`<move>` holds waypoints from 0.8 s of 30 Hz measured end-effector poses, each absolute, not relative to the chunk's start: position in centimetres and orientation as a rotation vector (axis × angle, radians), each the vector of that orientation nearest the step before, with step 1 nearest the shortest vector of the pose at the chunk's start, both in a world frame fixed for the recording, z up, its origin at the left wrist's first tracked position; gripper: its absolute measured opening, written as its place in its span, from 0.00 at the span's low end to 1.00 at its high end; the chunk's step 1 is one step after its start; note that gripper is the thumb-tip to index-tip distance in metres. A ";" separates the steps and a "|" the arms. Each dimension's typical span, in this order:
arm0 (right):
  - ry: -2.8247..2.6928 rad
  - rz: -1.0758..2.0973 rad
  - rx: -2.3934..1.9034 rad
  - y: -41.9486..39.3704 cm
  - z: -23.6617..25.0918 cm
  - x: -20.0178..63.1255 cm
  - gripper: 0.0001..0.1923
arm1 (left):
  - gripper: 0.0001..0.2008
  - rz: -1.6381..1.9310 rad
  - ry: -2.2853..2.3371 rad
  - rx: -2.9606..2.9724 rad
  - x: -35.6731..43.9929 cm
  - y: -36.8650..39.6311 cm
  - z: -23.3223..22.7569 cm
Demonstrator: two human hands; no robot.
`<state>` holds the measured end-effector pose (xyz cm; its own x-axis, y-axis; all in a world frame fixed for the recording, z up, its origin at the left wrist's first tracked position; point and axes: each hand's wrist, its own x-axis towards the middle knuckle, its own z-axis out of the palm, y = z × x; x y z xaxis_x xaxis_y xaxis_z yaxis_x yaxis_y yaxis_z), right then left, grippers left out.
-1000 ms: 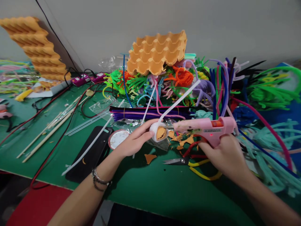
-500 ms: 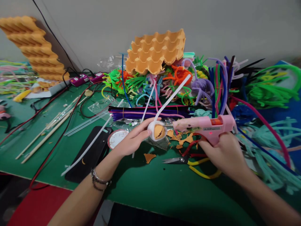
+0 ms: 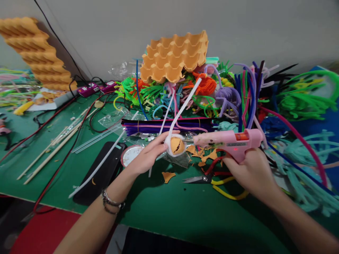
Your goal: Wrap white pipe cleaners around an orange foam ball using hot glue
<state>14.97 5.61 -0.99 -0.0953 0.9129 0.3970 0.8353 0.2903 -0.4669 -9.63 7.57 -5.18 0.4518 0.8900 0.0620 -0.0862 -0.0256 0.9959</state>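
Note:
My left hand (image 3: 149, 154) is closed on a small egg-carton cup (image 3: 177, 145) wrapped round with a white pipe cleaner (image 3: 185, 104), whose loose end sticks up and to the right. A pink hot glue gun (image 3: 229, 140) is gripped in my right hand (image 3: 251, 169). Its nozzle points left and meets the right side of the wrapped cup; whether it touches cannot be made out. Below the gun lie scissors (image 3: 201, 179) with dark blades, and torn orange carton scraps (image 3: 168, 177).
An orange egg carton (image 3: 174, 58) rests on heaped coloured pipe cleaners at the back. A bundle of purple pipe cleaners (image 3: 166, 127) lies before it. To the left are a black phone (image 3: 99, 173), wooden sticks (image 3: 57, 150), glue sticks (image 3: 99, 138) and red cables (image 3: 67, 155).
The wrapped cup and the loose white end have shifted slightly left, with the end tilting more upright. The glue gun has moved a little left along with the cup.

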 end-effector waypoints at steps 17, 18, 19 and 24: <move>-1.935 0.202 -1.567 5.7 -1.0 14.9 0.06 | 0.22 0.951 0.806 1.386 -9.6 7.5 -5.1; -1.938 0.199 -1.563 5.7 -1.0 14.9 0.06 | 0.22 0.953 0.805 1.384 -9.6 7.5 -5.1; -1.939 0.193 -1.560 5.7 -1.0 14.9 0.05 | 0.22 0.957 0.800 1.380 -9.6 7.5 -5.0; -1.938 0.162 -1.571 5.7 -1.0 14.9 0.05 | 0.24 0.969 0.803 1.296 -9.5 7.4 -4.8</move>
<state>14.92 5.69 -1.01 -0.0901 0.9160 0.3910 0.8386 0.2815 -0.4663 -9.48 7.44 -4.83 0.4011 0.9150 0.0428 -0.1280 0.0097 0.9917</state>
